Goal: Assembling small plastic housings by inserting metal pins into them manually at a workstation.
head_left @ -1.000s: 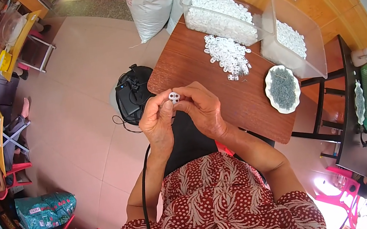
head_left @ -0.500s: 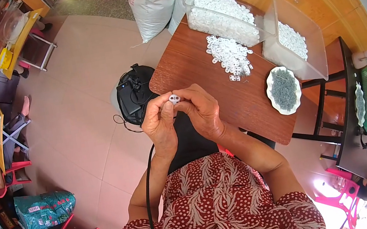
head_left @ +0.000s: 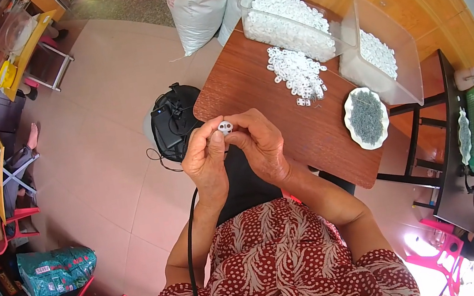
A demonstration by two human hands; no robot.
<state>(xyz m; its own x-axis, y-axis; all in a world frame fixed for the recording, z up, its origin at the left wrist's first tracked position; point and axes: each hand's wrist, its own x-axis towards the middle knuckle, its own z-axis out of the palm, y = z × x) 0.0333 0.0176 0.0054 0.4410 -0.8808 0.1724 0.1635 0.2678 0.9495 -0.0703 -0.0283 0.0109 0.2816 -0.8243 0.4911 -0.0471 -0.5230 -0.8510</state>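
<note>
Between my two hands, above my lap, is a small white plastic piece (head_left: 225, 127) with dark round holes. My left hand (head_left: 206, 156) pinches it from the left with thumb and forefinger. From the right, the thumb and forefinger of my right hand (head_left: 260, 144) close on the same piece. Its lower part is hidden by my fingers. To the right on the brown table (head_left: 227, 87) lies a loose pile of similar white pieces (head_left: 296, 70). A scalloped white dish (head_left: 352, 136) near the table's right edge holds many thin grey metal pins (head_left: 367, 117).
Two clear plastic bins, one at the table's back (head_left: 287, 34) and one at its right (head_left: 356, 76), hold white pieces. White sacks (head_left: 200, 11) stand behind. A black bag (head_left: 174, 121) lies beyond my left hand. A black cable (head_left: 192, 254) runs past my left forearm. Other people sit at far left.
Both hands stay in nearly the same place, still pinching the white piece. Only a very slight shift of the view shows.
</note>
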